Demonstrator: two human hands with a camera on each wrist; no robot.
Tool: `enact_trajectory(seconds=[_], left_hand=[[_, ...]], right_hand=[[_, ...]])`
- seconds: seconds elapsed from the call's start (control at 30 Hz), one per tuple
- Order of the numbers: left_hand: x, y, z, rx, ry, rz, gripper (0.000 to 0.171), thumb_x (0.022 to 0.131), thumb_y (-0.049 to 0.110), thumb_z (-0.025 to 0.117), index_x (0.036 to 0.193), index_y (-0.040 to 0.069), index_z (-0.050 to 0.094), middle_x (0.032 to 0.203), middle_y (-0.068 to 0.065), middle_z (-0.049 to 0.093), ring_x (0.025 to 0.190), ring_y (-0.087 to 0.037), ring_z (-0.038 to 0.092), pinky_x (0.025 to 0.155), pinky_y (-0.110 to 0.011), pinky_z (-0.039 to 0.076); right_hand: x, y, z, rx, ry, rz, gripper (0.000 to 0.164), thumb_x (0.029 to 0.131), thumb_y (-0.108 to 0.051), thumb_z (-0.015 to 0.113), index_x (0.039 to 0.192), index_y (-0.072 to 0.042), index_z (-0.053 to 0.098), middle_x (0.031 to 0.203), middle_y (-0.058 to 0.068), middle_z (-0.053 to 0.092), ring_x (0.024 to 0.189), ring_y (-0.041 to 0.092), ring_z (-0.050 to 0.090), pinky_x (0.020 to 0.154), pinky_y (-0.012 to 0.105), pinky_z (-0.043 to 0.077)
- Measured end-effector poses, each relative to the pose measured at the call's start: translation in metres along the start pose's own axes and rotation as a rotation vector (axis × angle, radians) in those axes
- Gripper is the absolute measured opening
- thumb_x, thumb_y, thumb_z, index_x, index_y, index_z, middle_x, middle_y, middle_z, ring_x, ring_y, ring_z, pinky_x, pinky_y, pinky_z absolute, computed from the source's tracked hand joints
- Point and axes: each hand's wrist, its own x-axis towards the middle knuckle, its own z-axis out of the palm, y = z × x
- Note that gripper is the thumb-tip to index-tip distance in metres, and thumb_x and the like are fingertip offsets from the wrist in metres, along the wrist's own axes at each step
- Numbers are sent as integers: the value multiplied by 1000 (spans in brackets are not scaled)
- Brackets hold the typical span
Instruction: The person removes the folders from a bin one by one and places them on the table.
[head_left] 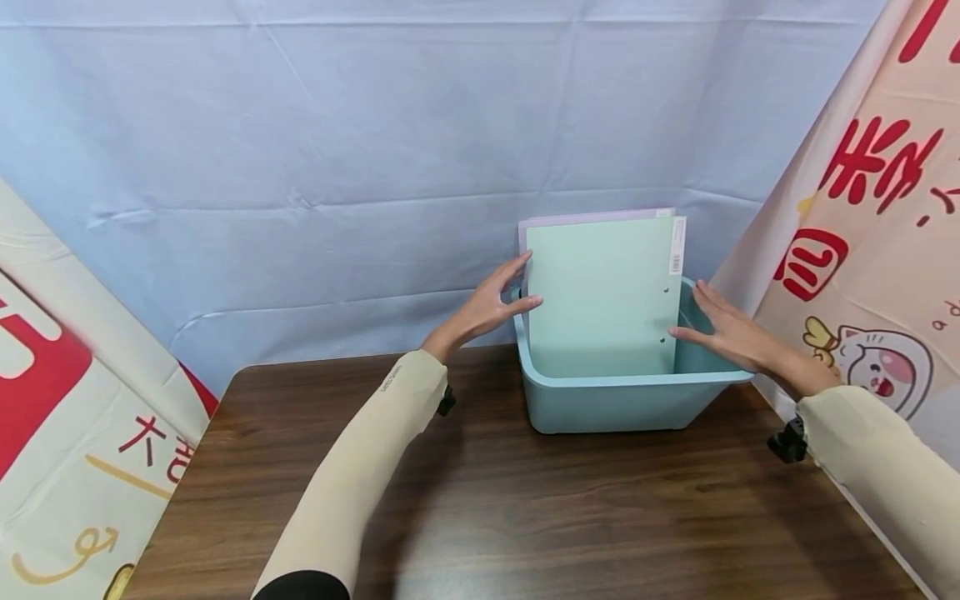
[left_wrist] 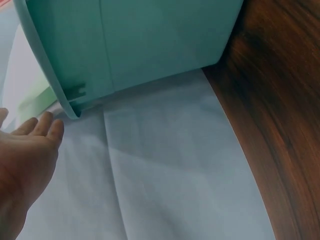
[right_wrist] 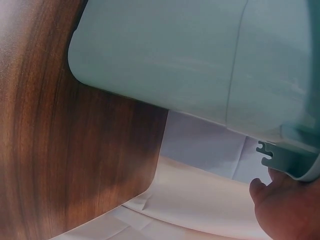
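Observation:
A mint-green file folder (head_left: 600, 292) with a barcode label and two small rivets stands upright in a blue-green plastic bin (head_left: 607, 404). Behind it shows the edge of a lilac folder (head_left: 592, 220). My left hand (head_left: 487, 307) is at the green folder's left edge, thumb and fingers spread, fingertips right at that edge. On the other side, my right hand (head_left: 723, 333) reaches over the bin's right rim with fingers extended and thumb toward the folder. In the right wrist view, that hand (right_wrist: 287, 207) overlaps the rim's corner beside a notched tab (right_wrist: 275, 157).
The bin stands at the back right of a dark wooden table (head_left: 525, 517). A pale blue cloth (head_left: 375, 150) hangs behind the table. Printed banners hang at both sides, the right banner (head_left: 862, 250) close to the bin.

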Motion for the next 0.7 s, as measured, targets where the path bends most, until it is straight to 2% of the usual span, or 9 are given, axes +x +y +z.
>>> enact_trajectory(seconds=[0.3,0.7], left_hand=[[10,-1,1,-30,-19,-12,86,101,46,67,171,38,16,177,-1,19,159,-27,29,124,-60,31],[19,-1,4,-89,13,-21,85,101,45,66,171,32,20,176,-5,20,156,-26,35,125,-46,35]], right_hand=[[0,0,1,3,7,2,110,103,-63,55,167,-2,-10,174,23,-17,159,52,-7,117,82,6],[-1,-2,1,0,10,-2,109,103,-62,56,167,0,-8,174,25,-15,159,53,-5,117,82,8]])
